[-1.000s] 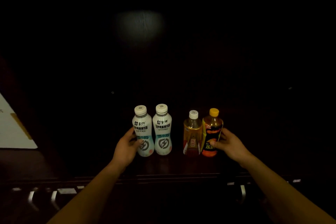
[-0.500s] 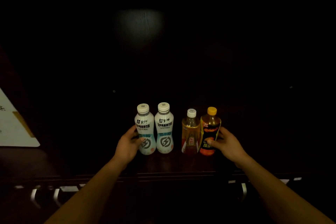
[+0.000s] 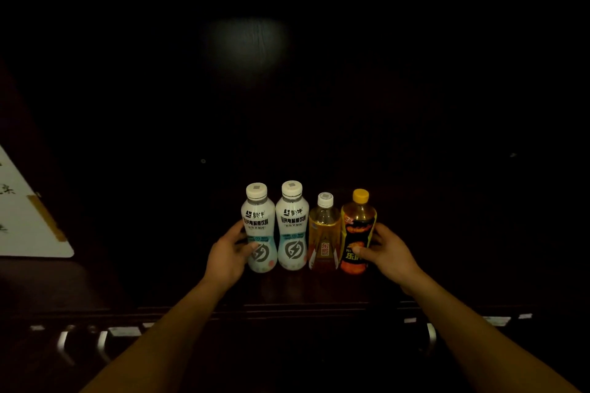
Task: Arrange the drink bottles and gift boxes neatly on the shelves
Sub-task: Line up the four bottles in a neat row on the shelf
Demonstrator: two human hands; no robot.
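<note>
Several drink bottles stand upright in a row on a dark shelf (image 3: 287,292). From the left: a white bottle (image 3: 259,226), a second white bottle (image 3: 292,226), a clear bottle of yellow drink with a white cap (image 3: 324,233), and an orange-and-black bottle with a yellow cap (image 3: 357,230). My left hand (image 3: 228,254) grips the leftmost white bottle from its left side, thumb across its front. My right hand (image 3: 388,254) grips the orange-and-black bottle from its right side, thumb on the label. The bottles stand close together, nearly touching.
A white card with a tan strip (image 3: 28,217) leans at the left edge. The shelf's back wall (image 3: 249,41) is dark with one faint light spot. Pale metal handles (image 3: 102,341) show below the shelf's front edge. Most of the shelf is in darkness.
Both hands have pushed inward, and the gap between the two white bottles and the two yellow-orange bottles has closed. The row sits tighter now.
</note>
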